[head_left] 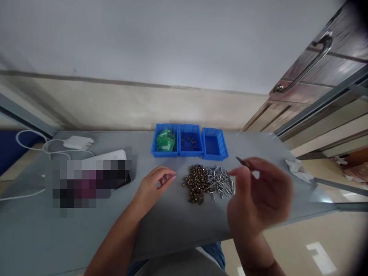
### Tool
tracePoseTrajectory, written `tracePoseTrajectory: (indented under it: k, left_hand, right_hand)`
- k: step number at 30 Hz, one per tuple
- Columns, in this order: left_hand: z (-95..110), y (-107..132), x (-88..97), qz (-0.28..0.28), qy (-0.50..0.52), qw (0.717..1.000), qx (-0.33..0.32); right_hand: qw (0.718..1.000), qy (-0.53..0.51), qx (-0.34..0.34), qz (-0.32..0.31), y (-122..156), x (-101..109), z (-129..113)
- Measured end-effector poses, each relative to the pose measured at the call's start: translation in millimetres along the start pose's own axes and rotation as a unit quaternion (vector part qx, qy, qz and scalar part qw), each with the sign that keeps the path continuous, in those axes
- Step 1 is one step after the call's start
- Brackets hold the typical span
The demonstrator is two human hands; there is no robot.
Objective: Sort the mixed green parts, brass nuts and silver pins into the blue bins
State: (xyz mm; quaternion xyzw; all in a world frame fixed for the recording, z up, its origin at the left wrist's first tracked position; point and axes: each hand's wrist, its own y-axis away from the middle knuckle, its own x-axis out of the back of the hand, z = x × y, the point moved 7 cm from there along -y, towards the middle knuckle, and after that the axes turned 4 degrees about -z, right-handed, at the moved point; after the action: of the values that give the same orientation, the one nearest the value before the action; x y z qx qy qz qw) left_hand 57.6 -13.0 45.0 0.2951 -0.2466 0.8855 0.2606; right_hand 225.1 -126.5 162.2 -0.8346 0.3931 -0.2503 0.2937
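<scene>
Brass pieces (197, 184) heaped mid-table, so that's my clock centre. Left to right from where I stand: left hand (151, 188) at 9, near the heap, fingers curled toward the thumb, nothing seen in it, can't tell if the tips meet. Left bin (165, 154) at 11, green packets (166, 141) in it. Middle bin (191, 153) at 12, some brass pieces scattered inside. Right bin (216, 156) at 1. Silver pins (220, 182) piled at 3, touching the brass. Right hand (261, 195) further out at 3, thumb and forefinger pinching a small dark piece (242, 161); blurred, can't tell which kind

My read: early. Few brass in the middle bin look done; bulk of the brass plus the pins, loose on the table (178, 226), look left

Around: white adapter (78, 142) far out toward 10; white box (118, 154) between 9 and 10, partly lost behind a pixelated patch (86, 184); crumpled tissue (299, 168) far out at 3. In the way: pins butt against the brass, easy to mix up I'd guess; right hand hides some table behind it
</scene>
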Motion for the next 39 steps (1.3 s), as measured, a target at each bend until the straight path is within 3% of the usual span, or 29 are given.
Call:
tracePoseTrajectory:
  k: [1, 4, 7, 9, 12, 14, 19, 23, 32, 36, 39]
  left_hand:
    - [0.9, 0.1, 0.7, 0.0, 0.002, 1.0, -0.002]
    - [1.5, 1.3, 3.2, 0.004, 0.013, 1.0, -0.001]
    - [0.5, 2.4, 4.8, 0.011, 0.022, 1.0, -0.002]
    - [0.3, 2.8, 4.4, 0.014, 0.022, 1.0, -0.005]
    - [1.3, 2.9, 2.1, 0.009, 0.021, 1.0, -0.004]
    - [2.1, 2.7, -0.4, -0.002, 0.021, 1.0, -0.002]
    - [-0.5, 2.6, -5.6, -0.029, 0.006, 1.0, 0.001]
    - [-1.9, 2.2, -8.1, -0.041, -0.005, 0.999, -0.006]
    - [-4.1, 2.9, -12.5, -0.062, -0.001, 0.998, 0.003]
    - [-5.6, 3.0, -13.8, -0.068, -0.006, 0.998, 0.002]
    - [-6.9, 3.3, -15.1, -0.071, -0.003, 0.997, 0.004]
  right_hand:
    - [1.0, 0.009, -0.017, 0.023, -3.9, -4.6, 7.2]
    - [0.993, 0.112, -0.01, -0.022, -4.9, -32.6, 30.6]
    - [0.985, 0.165, -0.036, -0.044, 18.0, -40.7, 58.3]
    - [0.976, 0.178, -0.048, -0.119, 40.2, -49.4, 72.9]
    - [0.93, 0.193, -0.052, -0.309, 72.3, -76.8, 88.7]
    - [0.89, 0.225, -0.053, -0.393, 84.3, -92.4, 95.6]
    - [0.819, 0.319, -0.029, -0.475, 84.4, -114.4, 99.6]
    - [0.792, 0.33, -0.019, -0.513, 82.3, -120.8, 101.2]
    - [0.805, 0.297, -0.071, -0.509, 74.4, -116.4, 115.9]
    - [0.846, 0.21, -0.106, -0.479, 67.8, -112.8, 122.6]
    - [0.895, 0.091, -0.175, -0.399, 58.0, -104.2, 123.3]
